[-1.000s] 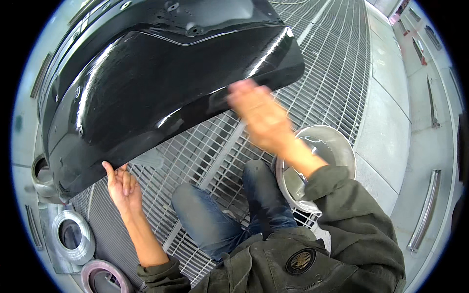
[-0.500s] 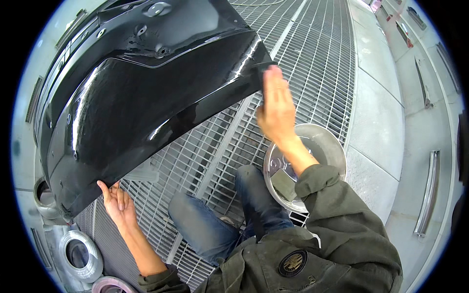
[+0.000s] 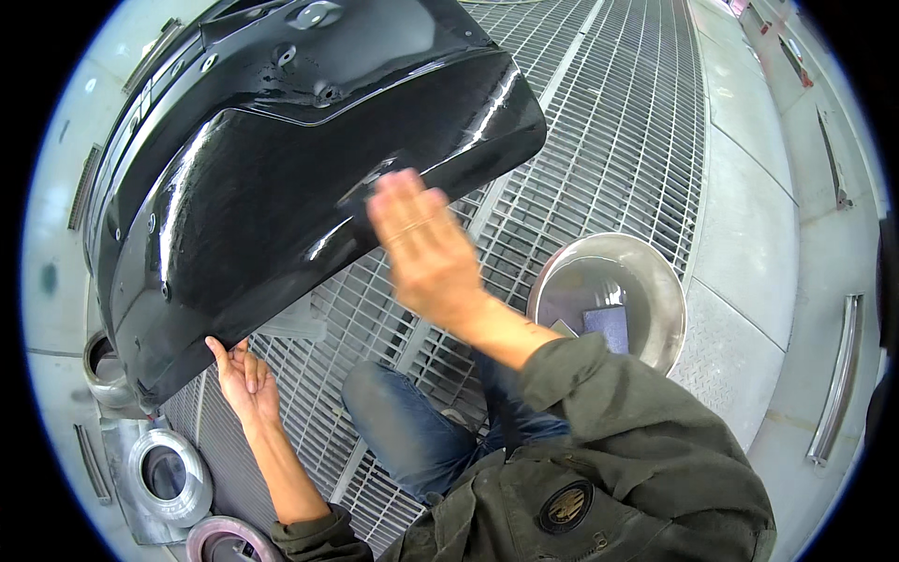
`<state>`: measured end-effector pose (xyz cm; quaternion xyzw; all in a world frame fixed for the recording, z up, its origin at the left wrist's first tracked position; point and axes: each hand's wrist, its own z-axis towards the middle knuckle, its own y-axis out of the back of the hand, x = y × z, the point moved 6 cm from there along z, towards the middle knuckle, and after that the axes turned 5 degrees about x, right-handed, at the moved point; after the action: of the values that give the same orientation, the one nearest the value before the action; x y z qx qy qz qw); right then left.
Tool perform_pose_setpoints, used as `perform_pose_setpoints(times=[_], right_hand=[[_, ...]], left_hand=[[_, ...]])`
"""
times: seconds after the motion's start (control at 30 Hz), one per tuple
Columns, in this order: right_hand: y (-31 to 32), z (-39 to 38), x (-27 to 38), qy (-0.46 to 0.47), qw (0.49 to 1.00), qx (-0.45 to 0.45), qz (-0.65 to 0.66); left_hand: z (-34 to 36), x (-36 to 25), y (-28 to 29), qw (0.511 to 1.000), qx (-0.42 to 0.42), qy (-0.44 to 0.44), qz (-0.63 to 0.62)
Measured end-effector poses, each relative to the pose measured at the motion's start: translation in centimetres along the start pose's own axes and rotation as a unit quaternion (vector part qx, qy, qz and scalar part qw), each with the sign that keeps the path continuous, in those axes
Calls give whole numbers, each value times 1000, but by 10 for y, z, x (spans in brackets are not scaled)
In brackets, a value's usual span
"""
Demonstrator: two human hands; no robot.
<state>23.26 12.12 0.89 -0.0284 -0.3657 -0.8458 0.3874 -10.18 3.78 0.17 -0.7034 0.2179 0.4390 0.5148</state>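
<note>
Sliding leftward since a moment ago, the flat, open right hand (image 3: 426,248) rubs the black panel (image 3: 281,178) while the left hand (image 3: 245,379) props its near edge with open fingers.

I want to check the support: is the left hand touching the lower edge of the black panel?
Touching. In the head view the left hand has its fingertips against the lower edge of the black panel.

Right hand (image 3: 426,248) now back leftward over black panel (image 3: 281,178).
</note>
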Motion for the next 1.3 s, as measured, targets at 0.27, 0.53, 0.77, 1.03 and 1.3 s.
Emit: perform_pose_setpoints(times=[0.27, 0.53, 0.77, 1.03, 1.3], right_hand=[[33, -9, -81, 60, 994, -5, -86], [-15, 7, 48, 96, 995, -3, 22], [35, -11, -83, 68, 993, 9, -92], [-5, 0, 43, 93, 995, 2, 26], [60, 2, -108, -54, 996, 19, -69]], left_hand=[[-2, -10, 11, 1000, -15, -14, 5], [10, 1, 14, 1000, 24, -1, 4], [-8, -13, 3, 1000, -10, -6, 9], [8, -3, 17, 1000, 10, 10, 28], [0, -8, 16, 1000, 0, 2, 22]])
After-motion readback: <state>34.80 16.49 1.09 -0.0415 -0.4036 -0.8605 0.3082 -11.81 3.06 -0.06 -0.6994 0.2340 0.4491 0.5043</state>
